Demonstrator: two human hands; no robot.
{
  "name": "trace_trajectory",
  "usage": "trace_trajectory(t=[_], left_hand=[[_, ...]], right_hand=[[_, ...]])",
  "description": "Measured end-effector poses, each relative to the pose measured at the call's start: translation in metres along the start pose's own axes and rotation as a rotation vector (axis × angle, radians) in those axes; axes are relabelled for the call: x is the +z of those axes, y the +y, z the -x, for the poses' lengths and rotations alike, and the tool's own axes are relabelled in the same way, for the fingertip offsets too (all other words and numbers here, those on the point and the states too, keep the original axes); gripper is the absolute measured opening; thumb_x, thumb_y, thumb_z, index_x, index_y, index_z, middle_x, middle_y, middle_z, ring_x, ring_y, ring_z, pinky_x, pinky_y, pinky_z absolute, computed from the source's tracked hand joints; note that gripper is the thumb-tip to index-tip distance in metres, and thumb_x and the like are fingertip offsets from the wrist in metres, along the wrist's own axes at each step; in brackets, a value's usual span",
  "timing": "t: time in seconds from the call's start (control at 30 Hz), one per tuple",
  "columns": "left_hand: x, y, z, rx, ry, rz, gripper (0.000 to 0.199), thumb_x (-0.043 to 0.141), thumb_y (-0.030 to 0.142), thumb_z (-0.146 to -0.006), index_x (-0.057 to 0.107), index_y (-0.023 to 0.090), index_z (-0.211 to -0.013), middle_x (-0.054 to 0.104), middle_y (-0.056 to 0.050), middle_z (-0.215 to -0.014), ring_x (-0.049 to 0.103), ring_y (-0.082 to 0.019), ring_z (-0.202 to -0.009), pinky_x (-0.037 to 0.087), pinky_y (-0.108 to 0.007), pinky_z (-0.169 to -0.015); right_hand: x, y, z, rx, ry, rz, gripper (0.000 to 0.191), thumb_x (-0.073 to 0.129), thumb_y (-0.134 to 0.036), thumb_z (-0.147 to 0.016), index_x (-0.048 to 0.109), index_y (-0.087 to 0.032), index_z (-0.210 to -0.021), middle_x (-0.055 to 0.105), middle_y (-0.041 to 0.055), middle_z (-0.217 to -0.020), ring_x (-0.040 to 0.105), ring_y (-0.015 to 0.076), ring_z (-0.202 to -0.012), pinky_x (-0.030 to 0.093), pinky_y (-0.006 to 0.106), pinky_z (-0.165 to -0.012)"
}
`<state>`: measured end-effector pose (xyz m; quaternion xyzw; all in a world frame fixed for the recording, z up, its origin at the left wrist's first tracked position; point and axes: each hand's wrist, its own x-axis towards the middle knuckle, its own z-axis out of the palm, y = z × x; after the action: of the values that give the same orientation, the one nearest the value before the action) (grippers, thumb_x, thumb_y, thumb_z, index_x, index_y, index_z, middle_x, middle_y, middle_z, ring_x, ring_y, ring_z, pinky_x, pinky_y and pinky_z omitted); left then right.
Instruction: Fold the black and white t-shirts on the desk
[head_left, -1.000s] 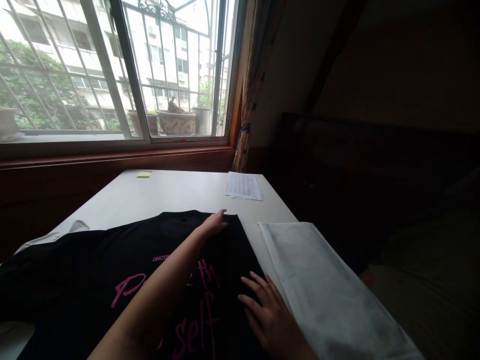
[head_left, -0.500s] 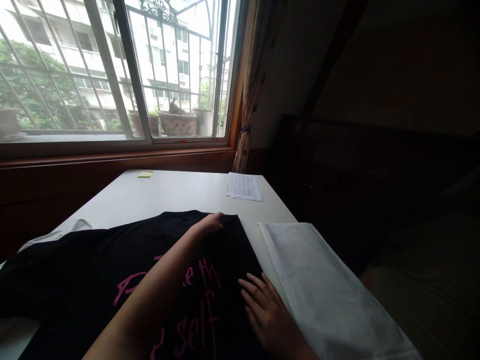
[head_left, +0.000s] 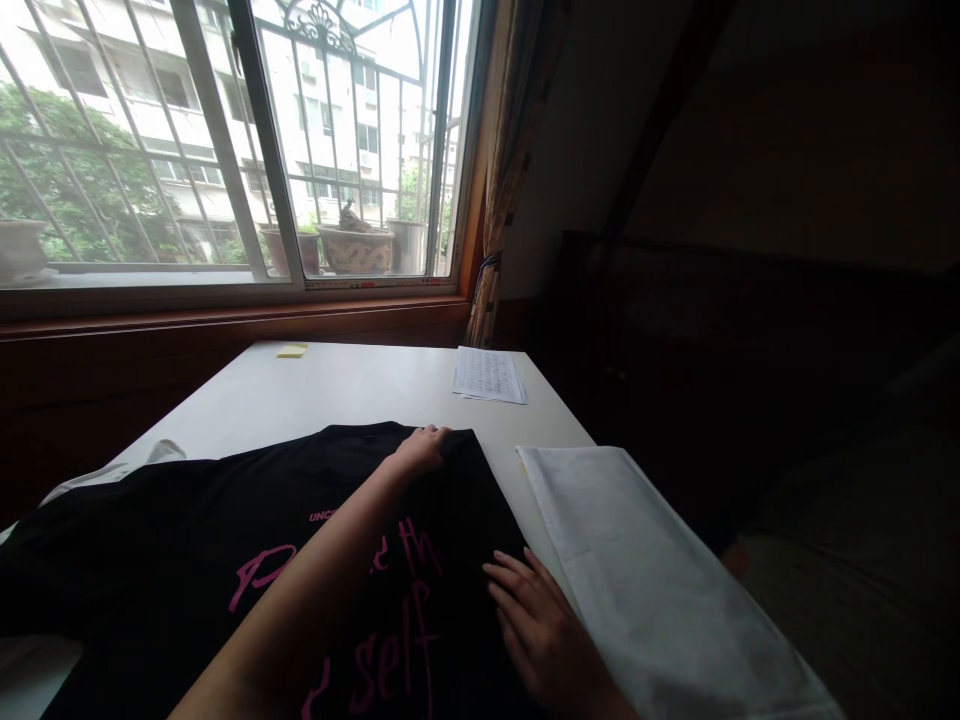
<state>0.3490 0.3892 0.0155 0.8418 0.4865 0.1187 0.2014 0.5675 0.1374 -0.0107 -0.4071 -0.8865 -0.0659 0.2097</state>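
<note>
A black T-shirt (head_left: 180, 540) with pink lettering lies spread over the white table (head_left: 360, 385). Across it reaches my left arm, and my left hand (head_left: 424, 446) is at the shirt's far edge near the shoulder, its fingers bent together on the cloth. My right hand (head_left: 541, 622) rests flat on the shirt's right edge with fingers spread. Just right of that hand lies a folded grey-white cloth (head_left: 645, 560).
Printed papers (head_left: 489, 375) and a yellow sticky pad (head_left: 292, 351) are at the table's far side. White cloth (head_left: 161, 452) shows beyond the shirt at left. A barred window and a tied curtain (head_left: 487, 270) stand behind.
My left hand's fingers have shifted slightly along the shirt's far edge and their knuckles show more. My right hand has barely moved.
</note>
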Motion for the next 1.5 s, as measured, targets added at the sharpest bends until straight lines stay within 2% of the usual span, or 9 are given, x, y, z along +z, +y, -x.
trace_trajectory(t=[0.1, 0.23, 0.37, 0.47, 0.7, 0.87, 1.03, 1.27, 1.5], left_hand=[[0.011, 0.014, 0.002, 0.117, 0.077, -0.063, 0.061, 0.055, 0.016, -0.087, 0.045, 0.027, -0.147, 0.047, -0.013, -0.149, 0.043, -0.033, -0.137, 0.038, -0.047, -0.111], [0.036, 0.026, 0.002, 0.325, 0.059, -0.124, 0.051, 0.05, 0.031, -0.097, 0.045, 0.03, -0.147, 0.039, -0.003, -0.159, 0.026, -0.024, -0.15, 0.02, -0.042, -0.122], [0.056, 0.023, -0.001, 0.35, 0.04, -0.169, 0.056, 0.043, 0.045, -0.101, 0.037, 0.025, -0.152, 0.032, -0.007, -0.162, 0.023, -0.025, -0.151, 0.016, -0.051, -0.123], [0.061, 0.019, -0.008, 0.336, 0.042, -0.181, 0.058, 0.038, 0.048, -0.102, 0.033, 0.024, -0.154, 0.028, -0.008, -0.163, 0.02, -0.025, -0.152, 0.013, -0.052, -0.123], [0.059, 0.019, -0.021, 0.314, 0.045, -0.189, 0.059, 0.038, 0.052, -0.102, 0.031, 0.028, -0.156, 0.025, -0.005, -0.164, 0.018, -0.025, -0.153, 0.011, -0.051, -0.124], [0.061, 0.02, -0.024, 0.306, 0.049, -0.182, 0.058, 0.041, 0.052, -0.101, 0.033, 0.031, -0.155, 0.028, -0.003, -0.164, 0.019, -0.027, -0.152, 0.013, -0.054, -0.123], [0.059, 0.025, -0.023, 0.291, 0.079, -0.19, 0.057, 0.041, 0.049, -0.101, 0.035, 0.029, -0.154, 0.028, -0.006, -0.163, 0.019, -0.029, -0.152, 0.013, -0.058, -0.122], [0.058, 0.046, 0.006, 0.392, 0.205, -0.218, 0.05, 0.043, 0.038, -0.101, 0.043, 0.023, -0.15, 0.034, -0.008, -0.161, 0.021, -0.027, -0.152, 0.013, -0.053, -0.124], [0.072, 0.04, 0.034, 0.376, 0.128, -0.204, 0.06, 0.043, 0.049, -0.1, 0.038, 0.021, -0.153, 0.032, -0.01, -0.161, 0.025, -0.027, -0.151, 0.021, -0.051, -0.123]], right_hand=[[0.0, 0.0, 0.0, -0.001, -0.02, -0.001, 0.044, 0.047, -0.003, -0.088, 0.062, -0.017, -0.127, 0.064, 0.0097, -0.134, 0.051, 0.0242, -0.135, 0.041, 0.052, -0.116], [-0.001, -0.001, 0.0, 0.022, -0.052, -0.003, 0.046, 0.047, -0.003, -0.087, 0.062, -0.018, -0.128, 0.064, 0.0092, -0.134, 0.053, 0.0238, -0.132, 0.041, 0.052, -0.116], [-0.005, -0.002, 0.0, 0.028, -0.065, -0.036, 0.051, 0.048, -0.002, -0.085, 0.061, -0.021, -0.13, 0.065, 0.007, -0.133, 0.056, 0.0224, -0.13, 0.043, 0.049, -0.115], [-0.007, -0.002, 0.0, 0.017, -0.059, -0.07, 0.056, 0.048, -0.001, -0.082, 0.06, -0.022, -0.133, 0.066, 0.0068, -0.132, 0.058, 0.0222, -0.128, 0.044, 0.048, -0.114], [-0.005, 0.0, 0.001, -0.017, -0.008, -0.101, 0.058, 0.045, -0.002, -0.083, 0.058, -0.021, -0.136, 0.064, 0.0061, -0.135, 0.057, 0.0207, -0.128, 0.046, 0.044, -0.113], [0.007, 0.006, 0.004, 0.189, 0.059, 0.054, 0.055, 0.046, -0.012, -0.093, 0.047, -0.02, -0.147, 0.056, 0.0082, -0.145, 0.05, 0.0243, -0.136, 0.048, 0.044, -0.111], [0.018, 0.012, 0.01, 0.308, 0.02, 0.176, 0.043, 0.049, -0.021, -0.096, 0.058, -0.02, -0.138, 0.061, 0.0076, -0.14, 0.054, 0.0263, -0.132, 0.05, 0.046, -0.108], [0.019, 0.012, 0.012, 0.349, 0.077, 0.193, 0.038, 0.051, -0.021, -0.095, 0.063, -0.018, -0.131, 0.066, 0.0079, -0.133, 0.059, 0.0275, -0.127, 0.054, 0.045, -0.102], [0.012, 0.008, 0.004, 0.213, 0.035, 0.135, 0.051, 0.051, -0.021, -0.096, 0.048, -0.019, -0.147, 0.049, 0.0071, -0.151, 0.043, 0.0271, -0.141, 0.047, 0.045, -0.111]])
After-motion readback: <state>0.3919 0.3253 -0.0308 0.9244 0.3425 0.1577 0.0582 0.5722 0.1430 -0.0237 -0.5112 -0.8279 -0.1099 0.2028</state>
